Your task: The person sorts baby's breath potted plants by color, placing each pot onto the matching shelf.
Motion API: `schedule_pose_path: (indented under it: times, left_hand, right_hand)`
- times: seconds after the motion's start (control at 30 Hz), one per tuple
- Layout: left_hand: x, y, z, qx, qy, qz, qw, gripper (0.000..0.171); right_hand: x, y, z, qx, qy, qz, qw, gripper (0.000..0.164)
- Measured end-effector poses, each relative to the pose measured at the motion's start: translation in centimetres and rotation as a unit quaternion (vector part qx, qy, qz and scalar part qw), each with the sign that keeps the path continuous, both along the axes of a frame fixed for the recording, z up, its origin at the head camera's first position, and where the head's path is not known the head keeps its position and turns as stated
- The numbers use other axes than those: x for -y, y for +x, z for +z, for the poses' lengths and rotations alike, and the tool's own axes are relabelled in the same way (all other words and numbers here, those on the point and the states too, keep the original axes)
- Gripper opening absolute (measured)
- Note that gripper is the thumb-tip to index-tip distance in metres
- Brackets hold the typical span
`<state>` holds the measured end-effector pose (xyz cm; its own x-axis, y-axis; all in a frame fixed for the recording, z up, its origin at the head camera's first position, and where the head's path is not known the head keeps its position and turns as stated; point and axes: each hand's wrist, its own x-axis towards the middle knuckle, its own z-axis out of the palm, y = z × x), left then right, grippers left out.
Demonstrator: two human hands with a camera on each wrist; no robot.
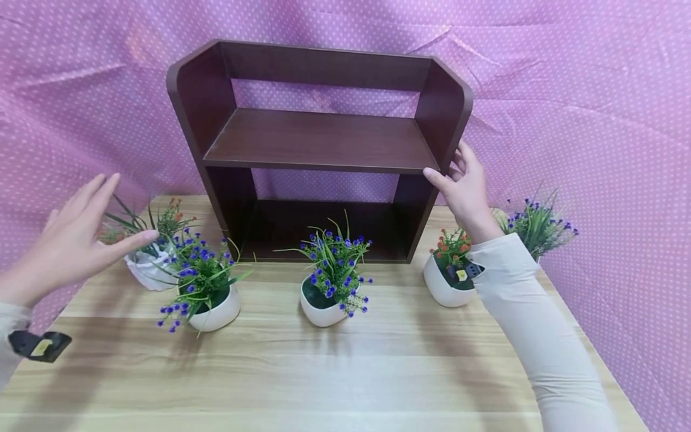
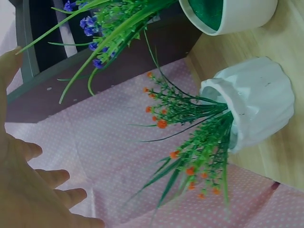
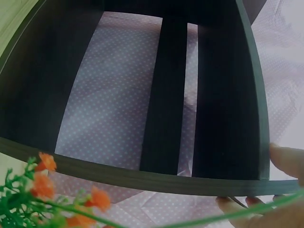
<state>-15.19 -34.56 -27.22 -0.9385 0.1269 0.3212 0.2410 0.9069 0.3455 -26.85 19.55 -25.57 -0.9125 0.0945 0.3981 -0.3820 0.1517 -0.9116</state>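
Observation:
A dark brown two-tier wooden shelf (image 1: pixel 324 141) stands at the back of the table. My right hand (image 1: pixel 466 189) grips its right side panel, thumb at the front edge by the middle board and fingers around the outer face. In the right wrist view the thumb (image 3: pixel 287 161) and fingertips lie on either side of that panel. My left hand (image 1: pixel 70 240) is raised with spread, straight fingers and holds nothing. It is nearest to a fluted white pot with orange flowers (image 2: pixel 256 104) and a white pot with blue flowers (image 1: pixel 216 312).
Another white pot with blue flowers (image 1: pixel 321 309) stands before the shelf's middle. On the right are a white pot with orange flowers (image 1: pixel 448 288), under my right wrist, and a blue-flowered plant (image 1: pixel 534 228). A pink dotted cloth (image 1: pixel 594 120) hangs behind the wooden table (image 1: pixel 324 384).

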Motion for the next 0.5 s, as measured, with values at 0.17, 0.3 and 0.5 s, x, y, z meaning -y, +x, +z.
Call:
schedule_pose_path:
  times: [0.17, 0.3, 0.5]
  left_hand:
    - [0.8, 0.4, -0.8, -0.001, 0.036, -0.005, 0.9994, 0.100]
    - [1.5, 0.8, -1.5, 0.003, 0.061, 0.004, 0.9981, 0.102]
    - [2.7, 1.4, -3.1, 0.002, 0.085, 0.025, 0.9960, 0.105]
  right_hand:
    - [0.2, -0.2, -0.4, -0.001, -0.017, -0.019, 1.000, 0.071]
    - [0.2, -0.3, -0.6, -0.002, -0.019, -0.025, 1.000, 0.072]
    - [0.2, -0.4, -0.7, -0.005, -0.020, -0.029, 0.999, 0.071]
